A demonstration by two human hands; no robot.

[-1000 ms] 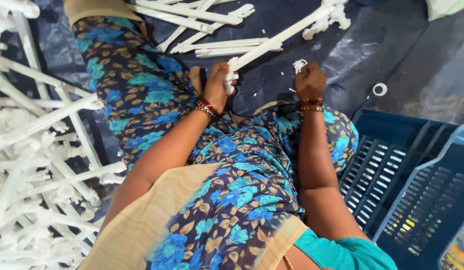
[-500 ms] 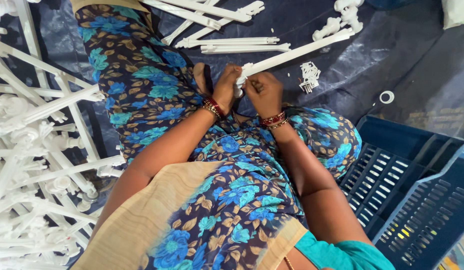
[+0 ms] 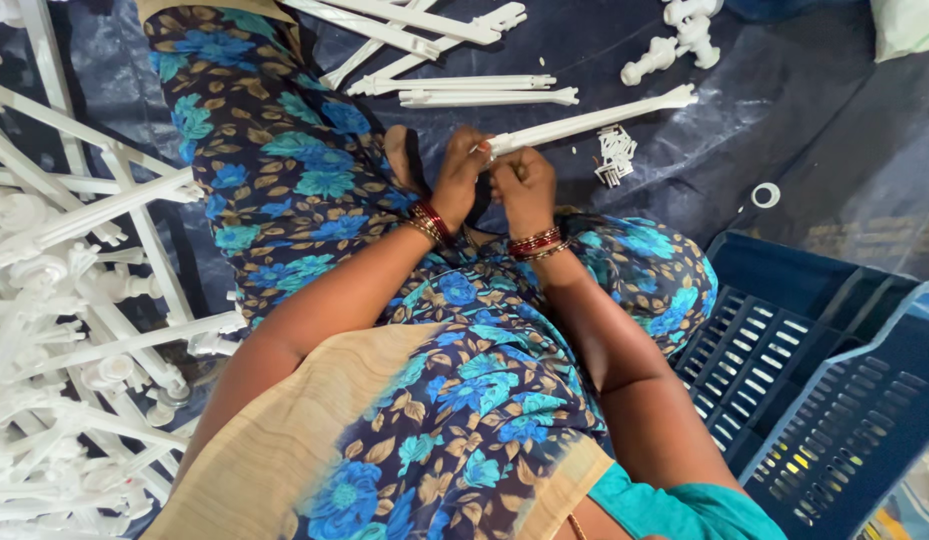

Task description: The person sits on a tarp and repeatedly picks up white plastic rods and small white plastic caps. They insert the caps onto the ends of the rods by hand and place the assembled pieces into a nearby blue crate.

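Head view: left hand [image 3: 456,180] and right hand [image 3: 524,185] are both gripping, fingers closed, one end of a long white plastic rod [image 3: 594,122] above the blue tarp [image 3: 784,110].

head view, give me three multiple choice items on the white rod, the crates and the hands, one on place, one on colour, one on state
1. Where does the big heap of white plastic pieces lie?
A. on the person's left
B. inside a crate
C. on the lap

2. What colour are the crates?
A. red
B. blue
C. yellow

3. How is the white rod held?
A. by no hand
B. by the right hand alone
C. by both hands at its near end

Key: 1 A, the heap fills the left edge of the picture; 2 B, both slotted crates are blue; 3 C, the left hand and right hand close their fingers on the rod's near end.
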